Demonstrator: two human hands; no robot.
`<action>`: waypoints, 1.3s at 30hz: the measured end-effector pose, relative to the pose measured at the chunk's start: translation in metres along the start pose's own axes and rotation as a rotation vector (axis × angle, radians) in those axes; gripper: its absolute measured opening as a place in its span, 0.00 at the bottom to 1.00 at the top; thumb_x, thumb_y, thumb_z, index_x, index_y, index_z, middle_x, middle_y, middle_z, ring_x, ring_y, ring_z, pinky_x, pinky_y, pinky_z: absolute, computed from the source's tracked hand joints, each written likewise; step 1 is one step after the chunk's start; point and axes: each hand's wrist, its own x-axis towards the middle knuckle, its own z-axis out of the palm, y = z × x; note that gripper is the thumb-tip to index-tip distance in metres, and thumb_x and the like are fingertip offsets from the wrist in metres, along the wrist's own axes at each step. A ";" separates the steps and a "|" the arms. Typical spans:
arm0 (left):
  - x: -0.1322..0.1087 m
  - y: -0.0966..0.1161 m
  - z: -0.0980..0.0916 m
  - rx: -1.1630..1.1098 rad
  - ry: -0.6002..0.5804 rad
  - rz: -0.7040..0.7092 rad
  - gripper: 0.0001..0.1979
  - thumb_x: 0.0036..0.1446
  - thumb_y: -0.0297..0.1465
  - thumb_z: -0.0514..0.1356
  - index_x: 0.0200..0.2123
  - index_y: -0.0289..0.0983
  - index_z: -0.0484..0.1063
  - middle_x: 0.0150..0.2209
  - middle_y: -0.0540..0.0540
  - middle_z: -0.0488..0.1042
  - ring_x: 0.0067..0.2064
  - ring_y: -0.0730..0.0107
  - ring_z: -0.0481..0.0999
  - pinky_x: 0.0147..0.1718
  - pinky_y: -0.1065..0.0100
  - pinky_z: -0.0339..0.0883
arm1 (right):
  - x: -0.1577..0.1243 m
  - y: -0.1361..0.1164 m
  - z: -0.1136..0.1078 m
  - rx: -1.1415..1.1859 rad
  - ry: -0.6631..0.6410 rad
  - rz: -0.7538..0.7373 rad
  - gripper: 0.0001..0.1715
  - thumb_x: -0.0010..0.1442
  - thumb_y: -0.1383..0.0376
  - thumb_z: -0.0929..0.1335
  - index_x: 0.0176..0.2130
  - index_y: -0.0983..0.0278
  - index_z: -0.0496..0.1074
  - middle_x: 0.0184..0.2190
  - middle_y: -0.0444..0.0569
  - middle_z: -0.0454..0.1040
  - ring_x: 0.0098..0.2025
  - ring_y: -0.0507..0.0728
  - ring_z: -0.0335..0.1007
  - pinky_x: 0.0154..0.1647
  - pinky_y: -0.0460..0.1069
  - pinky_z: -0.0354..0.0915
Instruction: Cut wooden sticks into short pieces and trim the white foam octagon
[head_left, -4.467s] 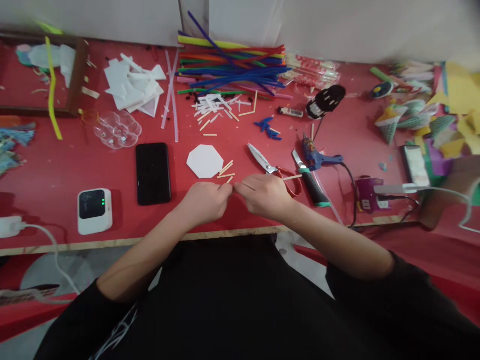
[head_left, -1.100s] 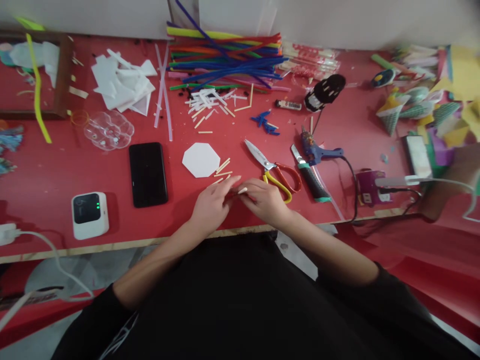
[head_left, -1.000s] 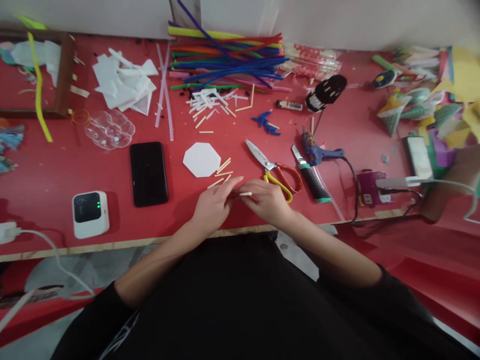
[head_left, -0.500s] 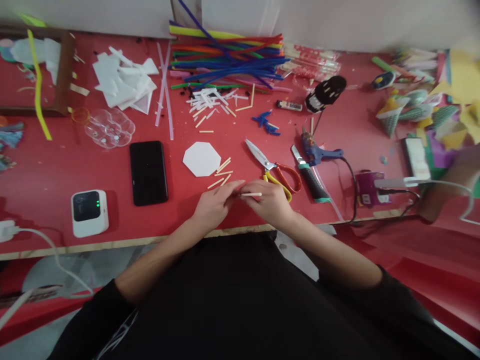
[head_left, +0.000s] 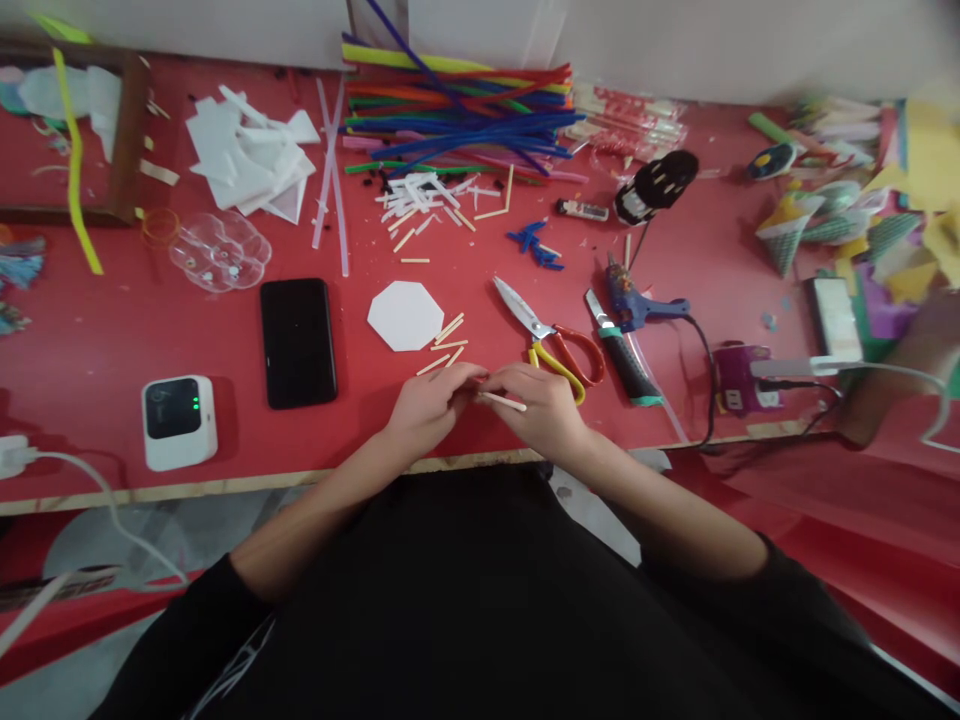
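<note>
Just above the table's front edge, my left hand [head_left: 429, 405] and my right hand [head_left: 546, 405] meet at the fingertips. A thin pale stick [head_left: 504, 402] lies across the fingers of my right hand, its white tip pointing right. Both hands are closed in a pinch at the stick's left end, which the fingertips hide. Beyond my left hand, several short wooden sticks [head_left: 448, 345] are scattered beside a white octagonal card [head_left: 406, 316]. Scissors [head_left: 551, 335] with red and yellow handles lie past my right hand, blades pointing away to the left.
A black phone [head_left: 298, 343] and a white box-shaped device [head_left: 178, 422] lie left. To the right are a utility knife [head_left: 624, 350], a blue glue gun [head_left: 645, 308] and its cord. Coloured pipe cleaners [head_left: 461, 120] are piled behind. Another person's arm [head_left: 892, 375] rests far right.
The stick in my fingers has tilted, its white tip now lower and nearer me. My hands stay together in nearly the same place. The view has shifted slightly.
</note>
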 end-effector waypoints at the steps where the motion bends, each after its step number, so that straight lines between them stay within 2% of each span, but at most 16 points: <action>1: 0.001 0.000 0.000 0.009 0.001 -0.008 0.11 0.62 0.23 0.57 0.45 0.42 0.74 0.41 0.51 0.82 0.43 0.70 0.81 0.42 0.70 0.72 | 0.000 -0.001 0.001 0.004 0.001 0.005 0.07 0.62 0.70 0.68 0.35 0.60 0.77 0.33 0.46 0.80 0.36 0.54 0.76 0.39 0.50 0.70; 4: 0.002 -0.001 0.002 0.016 0.030 -0.014 0.08 0.61 0.23 0.58 0.40 0.40 0.74 0.38 0.51 0.81 0.39 0.70 0.80 0.38 0.71 0.70 | 0.003 -0.003 -0.002 0.007 -0.020 -0.001 0.08 0.63 0.69 0.67 0.36 0.61 0.77 0.33 0.47 0.80 0.36 0.55 0.76 0.40 0.50 0.70; 7: 0.003 -0.003 0.006 -0.036 0.081 0.038 0.06 0.61 0.24 0.59 0.39 0.39 0.75 0.36 0.50 0.81 0.38 0.71 0.79 0.38 0.71 0.70 | 0.006 0.001 -0.019 -0.043 -0.069 -0.001 0.09 0.65 0.67 0.66 0.39 0.61 0.77 0.38 0.50 0.80 0.42 0.56 0.76 0.45 0.52 0.70; 11: 0.004 -0.004 0.007 -0.074 0.119 0.083 0.03 0.62 0.26 0.62 0.37 0.39 0.76 0.36 0.49 0.81 0.37 0.70 0.78 0.39 0.70 0.70 | 0.002 0.021 -0.055 -0.343 0.015 0.179 0.11 0.64 0.63 0.66 0.44 0.63 0.75 0.42 0.56 0.77 0.47 0.63 0.73 0.51 0.58 0.67; 12: 0.004 -0.004 0.007 -0.071 0.118 0.085 0.03 0.62 0.27 0.62 0.37 0.39 0.76 0.36 0.49 0.81 0.37 0.70 0.78 0.38 0.69 0.70 | 0.000 0.027 -0.063 -0.432 -0.004 0.232 0.14 0.62 0.63 0.66 0.46 0.65 0.73 0.44 0.58 0.76 0.49 0.65 0.72 0.52 0.60 0.66; 14: 0.004 -0.003 0.006 -0.054 0.112 0.091 0.03 0.63 0.27 0.61 0.36 0.39 0.75 0.35 0.49 0.80 0.36 0.70 0.77 0.38 0.69 0.69 | -0.003 0.036 -0.071 -0.564 -0.155 0.310 0.20 0.58 0.63 0.67 0.49 0.68 0.71 0.44 0.62 0.75 0.49 0.68 0.70 0.51 0.62 0.65; 17: 0.005 -0.003 0.005 -0.042 0.101 0.092 0.04 0.63 0.28 0.60 0.34 0.39 0.74 0.33 0.50 0.78 0.36 0.70 0.76 0.37 0.69 0.68 | -0.004 0.040 -0.068 -0.709 -0.335 0.347 0.24 0.52 0.67 0.66 0.49 0.71 0.69 0.43 0.64 0.74 0.48 0.69 0.69 0.49 0.60 0.65; 19: 0.007 -0.002 0.005 -0.109 0.100 0.040 0.04 0.61 0.27 0.62 0.33 0.39 0.73 0.32 0.50 0.78 0.34 0.71 0.75 0.36 0.68 0.69 | -0.001 0.039 -0.061 -0.797 -0.356 0.379 0.23 0.50 0.68 0.66 0.47 0.72 0.69 0.42 0.65 0.73 0.47 0.69 0.69 0.49 0.59 0.64; 22: 0.011 0.003 0.000 -0.386 0.109 -0.122 0.05 0.55 0.26 0.66 0.32 0.38 0.72 0.32 0.50 0.78 0.34 0.71 0.76 0.37 0.68 0.72 | 0.005 0.037 -0.054 -0.843 -0.332 0.488 0.22 0.49 0.66 0.67 0.45 0.70 0.69 0.41 0.64 0.74 0.43 0.68 0.71 0.44 0.56 0.64; 25: 0.015 0.014 -0.015 -0.635 0.124 -0.272 0.10 0.49 0.27 0.70 0.32 0.38 0.71 0.31 0.51 0.77 0.34 0.73 0.76 0.39 0.68 0.74 | 0.006 0.035 -0.058 -0.726 -0.275 0.526 0.21 0.51 0.62 0.68 0.45 0.66 0.69 0.43 0.61 0.75 0.39 0.64 0.72 0.37 0.54 0.63; 27: 0.016 0.022 -0.030 -0.804 0.064 -0.365 0.13 0.46 0.26 0.71 0.32 0.37 0.69 0.29 0.53 0.76 0.32 0.75 0.76 0.38 0.68 0.75 | 0.005 0.031 -0.067 -0.533 -0.311 0.558 0.16 0.53 0.58 0.68 0.40 0.64 0.70 0.37 0.56 0.76 0.36 0.62 0.72 0.34 0.53 0.62; 29: 0.014 0.027 -0.046 -0.943 -0.045 -0.484 0.13 0.46 0.25 0.70 0.30 0.37 0.68 0.29 0.53 0.74 0.32 0.74 0.77 0.36 0.67 0.77 | 0.002 0.022 -0.079 -0.221 -0.473 0.672 0.17 0.54 0.51 0.69 0.35 0.61 0.68 0.27 0.49 0.73 0.28 0.57 0.69 0.28 0.51 0.60; 31: 0.009 0.029 -0.060 -0.969 -0.188 -0.569 0.11 0.47 0.26 0.70 0.29 0.36 0.69 0.29 0.52 0.74 0.31 0.75 0.77 0.34 0.67 0.78 | -0.003 0.012 -0.091 0.141 -0.694 0.813 0.22 0.55 0.45 0.69 0.32 0.60 0.65 0.19 0.41 0.66 0.20 0.53 0.62 0.22 0.49 0.56; 32: 0.007 0.029 -0.066 -0.974 -0.261 -0.586 0.11 0.48 0.27 0.70 0.28 0.36 0.69 0.30 0.52 0.75 0.30 0.76 0.76 0.33 0.67 0.78 | -0.006 0.006 -0.097 0.267 -0.763 0.846 0.24 0.57 0.43 0.69 0.31 0.59 0.62 0.16 0.39 0.63 0.18 0.52 0.59 0.21 0.49 0.54; 35: 0.001 0.027 -0.079 -0.946 -0.365 -0.637 0.10 0.47 0.27 0.71 0.29 0.36 0.72 0.31 0.50 0.76 0.31 0.74 0.78 0.33 0.68 0.78 | -0.012 -0.007 -0.110 0.382 -0.836 0.757 0.27 0.62 0.41 0.65 0.30 0.60 0.60 0.19 0.40 0.64 0.21 0.51 0.59 0.23 0.48 0.58; 39: -0.001 0.025 -0.083 -0.902 -0.447 -0.677 0.10 0.46 0.26 0.71 0.31 0.37 0.73 0.30 0.50 0.78 0.32 0.72 0.79 0.34 0.66 0.79 | -0.012 -0.014 -0.117 0.223 -0.910 0.515 0.24 0.66 0.46 0.62 0.30 0.61 0.63 0.27 0.44 0.67 0.28 0.52 0.62 0.29 0.50 0.60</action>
